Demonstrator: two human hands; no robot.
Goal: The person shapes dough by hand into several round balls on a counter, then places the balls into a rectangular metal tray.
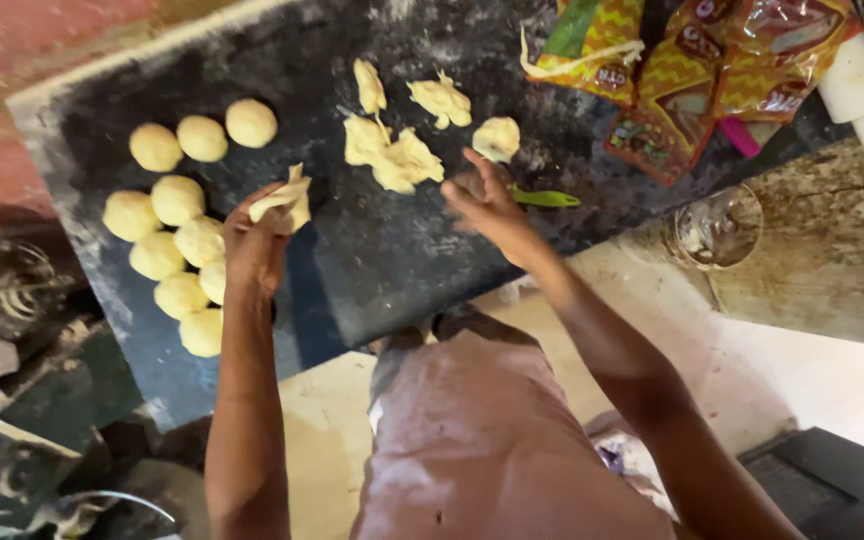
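Observation:
My left hand is raised over the dark stone slab and grips a torn piece of pale dough in its fingertips. Several round dough balls lie in rows just left of that hand. My right hand hovers with fingers spread above the slab's right part, holding nothing. Just beyond its fingertips sits a small dough lump. Ragged dough scraps lie between the two hands, further back.
A green chilli lies by my right hand. Shiny snack packets and a white rolling pin rest at the back right. A glass tumbler stands off the slab's right edge. Dark clutter fills the left floor.

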